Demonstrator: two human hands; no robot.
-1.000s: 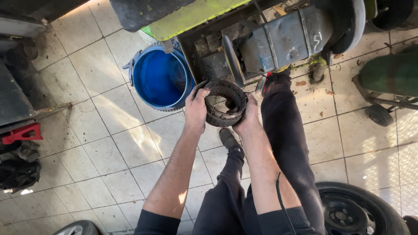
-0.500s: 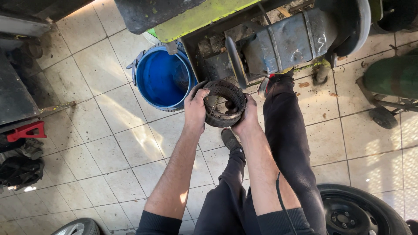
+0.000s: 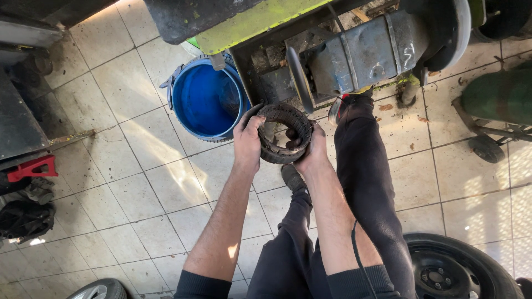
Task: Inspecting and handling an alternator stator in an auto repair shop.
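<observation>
Both my hands, left [image 3: 247, 145] and right [image 3: 313, 150], stay clamped around the grimy black ring-shaped part [image 3: 284, 133], unchanged in position beside the blue plastic bucket [image 3: 204, 102].

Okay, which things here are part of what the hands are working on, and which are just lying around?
In hand:
- left hand and right hand gripping the small dirty tyre
- grey machine just beyond it

Lying about:
- blue bucket
- car wheel at lower right
- red stand
- green wheeled cylinder
</observation>
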